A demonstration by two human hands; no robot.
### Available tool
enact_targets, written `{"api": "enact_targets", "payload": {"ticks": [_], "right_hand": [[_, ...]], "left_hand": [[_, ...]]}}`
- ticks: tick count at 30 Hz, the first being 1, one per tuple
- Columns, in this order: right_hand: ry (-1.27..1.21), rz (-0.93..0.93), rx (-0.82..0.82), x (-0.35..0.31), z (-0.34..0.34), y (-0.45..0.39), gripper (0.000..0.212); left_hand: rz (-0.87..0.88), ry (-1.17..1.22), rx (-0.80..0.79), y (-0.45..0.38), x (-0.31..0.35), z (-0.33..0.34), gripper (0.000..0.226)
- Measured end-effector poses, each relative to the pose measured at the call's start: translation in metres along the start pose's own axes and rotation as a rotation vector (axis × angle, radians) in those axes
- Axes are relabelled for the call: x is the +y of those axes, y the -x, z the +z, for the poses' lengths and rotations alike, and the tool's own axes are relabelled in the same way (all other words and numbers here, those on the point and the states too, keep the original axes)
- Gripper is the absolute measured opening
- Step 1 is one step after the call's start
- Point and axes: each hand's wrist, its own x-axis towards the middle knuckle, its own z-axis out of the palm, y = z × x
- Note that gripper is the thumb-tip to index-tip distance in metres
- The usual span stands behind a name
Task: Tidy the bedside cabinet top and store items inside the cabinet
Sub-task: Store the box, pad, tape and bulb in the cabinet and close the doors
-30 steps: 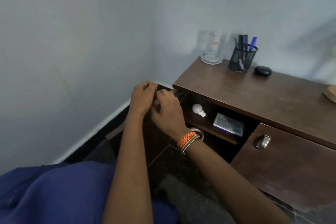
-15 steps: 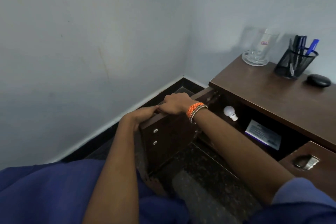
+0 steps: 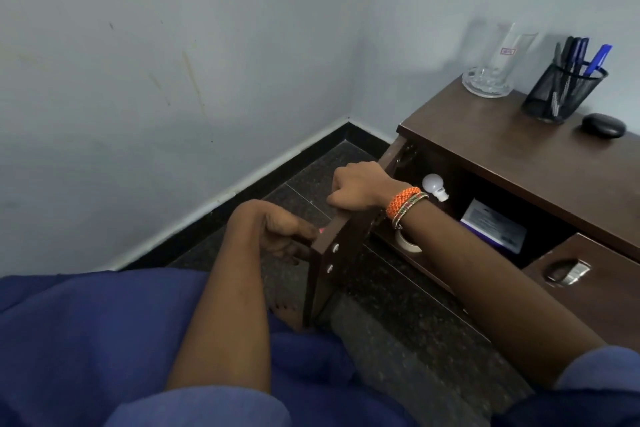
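A corner of pale blue-grey walls with a white-and-black skirting, a dark speckled floor, and a brown bedside cabinet against the right-hand wall. Nearest you, blue cloth covers your lap and both bare forearms reach forward over it.

Your left hand (image 3: 280,236) lies on the outer, wall-facing side of the open cabinet door (image 3: 329,267); its fingers curl toward the door's free edge, though how firmly they grip cannot be told, since the door hides the fingertips. Your right hand (image 3: 360,191), with orange and metallic bangles (image 3: 405,204) at the wrist, is closed over the door's top edge, knuckles up. The door stands swung well out from the cabinet, its long axis running away from you toward the hinge (image 3: 405,154) at the cabinet's left front corner. Two pale fixings show on its free edge.

Beyond the door, on your right, the open compartment holds a white bulb (image 3: 434,185) and a purple-and-white box (image 3: 495,227), apart from each other on the shelf. A second door (image 3: 595,291) further right is closed, with a metal handle (image 3: 566,270).

Furthest off, on the surface (image 3: 502,149), stand a clear glass (image 3: 495,66) at the back left corner, a black mesh pen holder (image 3: 562,94) with pens beside it, and a small black oval case (image 3: 603,125) just right of that. These lie ahead and to the right of both hands, above the compartment; your right hand is the nearer, and the door is between your left hand and them. Judged from this, the reach to the top falls to the right hand.
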Motion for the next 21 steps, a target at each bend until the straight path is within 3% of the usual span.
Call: {"api": "enact_targets", "payload": {"ticks": [6,9,11,14,18,21], "right_hand": [[0.282,0.043,-0.129,0.01,0.004,0.037,0.038],[0.321,0.085,-0.026,0.017,0.013,0.063,0.042],[0.013,0.103,0.212,0.021,0.017,0.085,0.037],[-0.503,0.221,0.723,0.034,0.026,0.126,0.027],[-0.876,0.734,1.325,0.06,0.057,0.183,0.019],[-0.981,1.144,1.474,0.087,0.085,0.211,0.02]], "left_hand": [[-0.08,-0.318,-0.105,-0.027,0.036,0.047,0.03],[-0.049,-0.422,-0.091,-0.044,0.051,0.075,0.041],[0.001,-0.494,-0.084,-0.054,0.059,0.091,0.047],[0.077,-0.599,-0.079,-0.061,0.071,0.108,0.039],[0.15,-0.658,-0.084,-0.067,0.086,0.126,0.038],[0.229,-0.647,-0.064,-0.082,0.094,0.146,0.041]]}}
